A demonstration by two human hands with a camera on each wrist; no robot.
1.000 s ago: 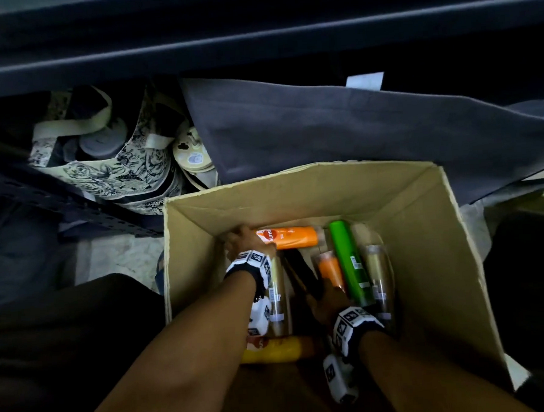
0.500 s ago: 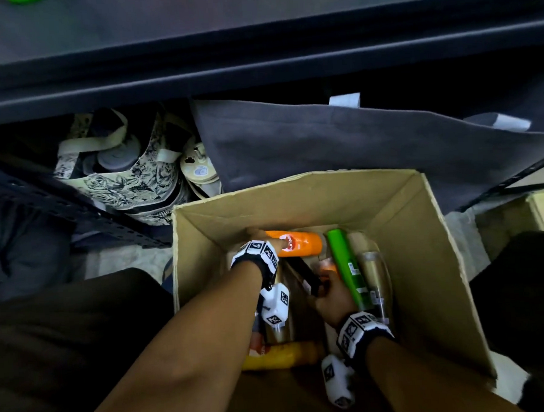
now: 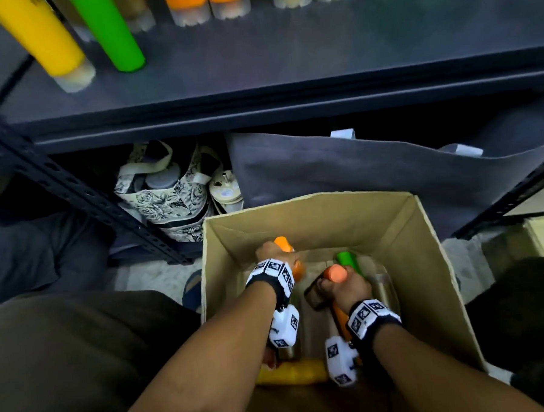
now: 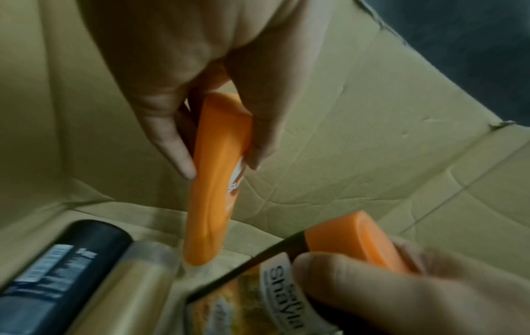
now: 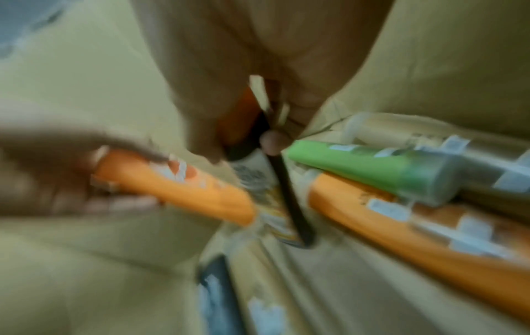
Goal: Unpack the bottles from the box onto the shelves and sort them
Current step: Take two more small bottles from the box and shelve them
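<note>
Both my hands are inside the open cardboard box. My left hand grips a plain orange bottle by its upper end and holds it tilted above the box floor; the left wrist view shows the same orange bottle between thumb and fingers. My right hand grips a dark-labelled bottle with an orange cap, cap upward. A green bottle, a gold bottle and a yellow bottle lie in the box. The right wrist view is blurred.
The dark metal shelf above the box carries standing yellow, green and orange bottles. Below it sit a patterned bag and grey cloth. A black bottle lies at the box's near left.
Both hands have lifted their bottles off the pile; the left tipped the orange bottle from lying flat to nearly upright. My head has tilted up, bringing the shelf's bottles into view.
</note>
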